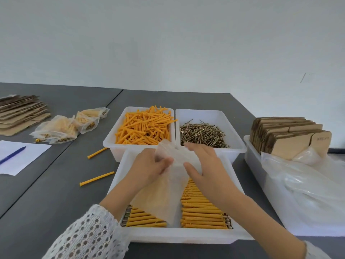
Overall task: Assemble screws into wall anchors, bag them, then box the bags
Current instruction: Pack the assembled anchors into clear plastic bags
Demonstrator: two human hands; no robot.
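Observation:
Both hands hold a translucent plastic bag (166,191) above the near white tray (179,235). My left hand (149,167) pinches the bag's upper left edge. My right hand (203,165) pinches its upper right side. The bag hangs down over rows of assembled orange anchors with screws (201,212) lying in that tray. Behind it, one white bin holds loose orange anchors (143,126), and another holds loose brass screws (203,134).
Two filled bags (71,126) lie at the left, near flat cardboard (20,113). Two loose anchors (97,178) lie on the grey table. Paper with a blue pen (13,155) is at far left. At right stands a tray (255,161) with folded cartons and plastic bags.

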